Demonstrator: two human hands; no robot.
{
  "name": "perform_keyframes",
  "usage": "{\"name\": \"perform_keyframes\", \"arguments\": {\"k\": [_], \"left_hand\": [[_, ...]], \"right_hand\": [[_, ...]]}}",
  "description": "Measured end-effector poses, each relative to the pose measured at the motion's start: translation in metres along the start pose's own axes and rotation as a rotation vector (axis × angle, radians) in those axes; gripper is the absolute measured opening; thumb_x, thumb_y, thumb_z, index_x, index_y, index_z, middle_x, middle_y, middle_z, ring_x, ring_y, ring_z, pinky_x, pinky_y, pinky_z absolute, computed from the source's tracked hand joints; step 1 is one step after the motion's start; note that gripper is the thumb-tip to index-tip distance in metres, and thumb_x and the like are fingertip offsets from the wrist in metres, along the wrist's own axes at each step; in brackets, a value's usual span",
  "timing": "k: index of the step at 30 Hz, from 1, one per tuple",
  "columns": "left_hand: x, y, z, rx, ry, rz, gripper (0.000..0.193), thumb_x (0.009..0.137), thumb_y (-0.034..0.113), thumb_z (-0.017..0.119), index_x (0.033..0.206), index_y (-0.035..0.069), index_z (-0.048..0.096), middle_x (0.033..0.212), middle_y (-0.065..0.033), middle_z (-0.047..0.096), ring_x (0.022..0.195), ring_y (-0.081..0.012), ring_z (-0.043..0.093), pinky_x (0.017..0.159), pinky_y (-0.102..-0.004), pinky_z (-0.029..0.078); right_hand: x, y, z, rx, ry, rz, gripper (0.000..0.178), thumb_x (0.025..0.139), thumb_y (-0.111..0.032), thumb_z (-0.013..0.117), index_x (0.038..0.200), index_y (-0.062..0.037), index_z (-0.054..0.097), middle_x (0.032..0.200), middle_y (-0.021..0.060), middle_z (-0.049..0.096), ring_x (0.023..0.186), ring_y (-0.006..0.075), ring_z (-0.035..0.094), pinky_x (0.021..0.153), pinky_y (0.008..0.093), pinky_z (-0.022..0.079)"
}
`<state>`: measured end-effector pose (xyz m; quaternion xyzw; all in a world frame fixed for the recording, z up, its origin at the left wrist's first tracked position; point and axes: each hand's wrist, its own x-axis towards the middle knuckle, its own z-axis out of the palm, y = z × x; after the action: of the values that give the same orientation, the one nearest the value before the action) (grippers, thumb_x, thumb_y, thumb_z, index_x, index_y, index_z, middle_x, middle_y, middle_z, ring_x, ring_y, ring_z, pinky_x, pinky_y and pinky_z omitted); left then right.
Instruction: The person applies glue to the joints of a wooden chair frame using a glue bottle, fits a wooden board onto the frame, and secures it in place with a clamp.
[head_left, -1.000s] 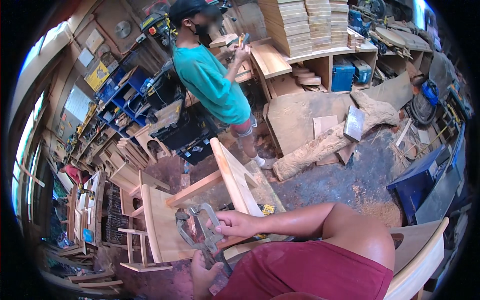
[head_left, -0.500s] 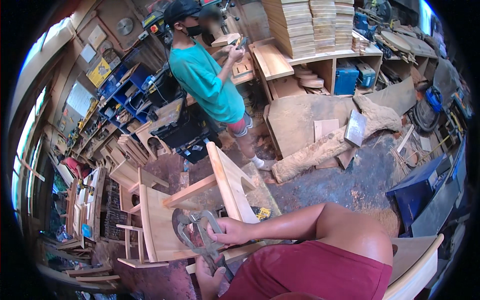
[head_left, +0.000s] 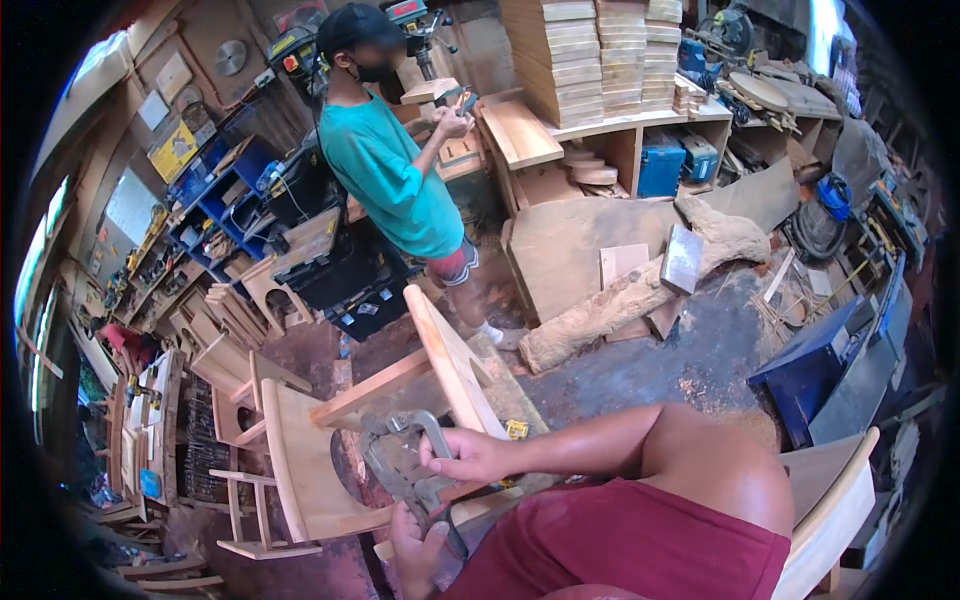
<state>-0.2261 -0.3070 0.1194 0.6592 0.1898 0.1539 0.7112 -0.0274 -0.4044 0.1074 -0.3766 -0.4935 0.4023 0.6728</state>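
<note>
My right hand (head_left: 468,456) is wrapped round one arm of a grey metal C-clamp (head_left: 383,468). Lower down, my left hand (head_left: 412,548) grips the clamp's handle end, fingers closed and thumb along it. The clamp's jaws stand apart, with nothing visible between them. Just beyond lies a pale wooden chair frame (head_left: 292,455), with a curved panel, a crossbar (head_left: 372,386) and an upright board (head_left: 445,350). The clamp overlaps this frame in the view; whether it touches it I cannot tell.
Across the frame, a person in a teal shirt (head_left: 385,170) handles a small item at a bench. A rough carved log (head_left: 620,300) lies on the floor beside plywood. Stacked boards (head_left: 560,60) top a shelf. A blue metal box (head_left: 810,370) stands at right, a curved wooden piece (head_left: 835,520) behind my shoulder.
The view has shifted, so the surroundings sit slightly further left. Both hands keep hold of the clamp, which has turned a little. The other person stays at the bench.
</note>
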Motion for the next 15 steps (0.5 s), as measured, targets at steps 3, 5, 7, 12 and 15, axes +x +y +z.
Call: {"name": "perform_keyframes", "arguments": {"k": [3, 5, 7, 12, 15], "left_hand": [[0.009, 0.009, 0.0, 0.041, 0.049, 0.039, 0.057, 0.072, 0.019, 0.075, 0.113, -0.003, 0.042, 0.099, -0.0079, 0.058, 0.091, -0.0138, 0.056, 0.081, -0.027, 0.045], [0.006, -0.001, -0.03, 0.312, -0.058, -0.127, 0.047, 0.067, 0.0, 0.057, 0.113, -0.003, 0.044, 0.106, -0.0104, 0.056, 0.098, -0.0177, 0.055, 0.088, -0.0318, 0.043], [0.011, 0.013, -0.028, 0.329, -0.043, -0.181, 0.045, 0.066, 0.0, 0.058, 0.109, -0.002, 0.046, 0.103, -0.0095, 0.057, 0.097, -0.0174, 0.055, 0.088, -0.0318, 0.043], [-0.009, 0.061, 0.015, 0.411, 0.168, -0.205, 0.048, 0.076, 0.022, 0.071, 0.113, 0.001, 0.048, 0.088, -0.0003, 0.05, 0.08, -0.0122, 0.047, 0.072, -0.0253, 0.04], [-0.007, 0.087, 0.042, 0.409, 0.128, -0.192, 0.044, 0.074, 0.019, 0.074, 0.108, 0.002, 0.052, 0.083, 0.0005, 0.049, 0.073, -0.01, 0.046, 0.07, -0.0248, 0.041]], "right_hand": [[0.004, -0.001, -0.002, 0.069, 0.051, 0.121, 0.017, 0.095, -0.025, 0.046, 0.094, -0.0077, 0.046, 0.072, -0.0039, 0.042, 0.062, 0.0047, 0.042, 0.055, 0.0204, 0.038], [0.011, 0.005, -0.004, 0.111, 0.088, 0.076, 0.024, 0.096, -0.031, 0.043, 0.094, -0.0075, 0.046, 0.072, -0.0026, 0.042, 0.061, 0.0052, 0.043, 0.054, 0.0215, 0.039], [0.019, 0.009, -0.009, 0.094, 0.062, 0.104, 0.019, 0.095, -0.028, 0.044, 0.096, -0.0087, 0.043, 0.081, -0.0048, 0.041, 0.067, 0.0019, 0.042, 0.055, 0.0187, 0.04], [0.017, -0.006, -0.016, 0.609, -0.137, 0.264, 0.021, 0.094, -0.029, 0.046, 0.097, -0.0091, 0.042, 0.084, -0.0017, 0.041, 0.069, 0.0065, 0.046, 0.062, 0.0238, 0.044], [0.011, -0.013, -0.026, 0.493, -0.184, 0.245, 0.024, 0.093, -0.031, 0.048, 0.097, -0.0086, 0.041, 0.083, -0.0012, 0.042, 0.071, 0.0078, 0.048, 0.062, 0.0256, 0.044]]}}
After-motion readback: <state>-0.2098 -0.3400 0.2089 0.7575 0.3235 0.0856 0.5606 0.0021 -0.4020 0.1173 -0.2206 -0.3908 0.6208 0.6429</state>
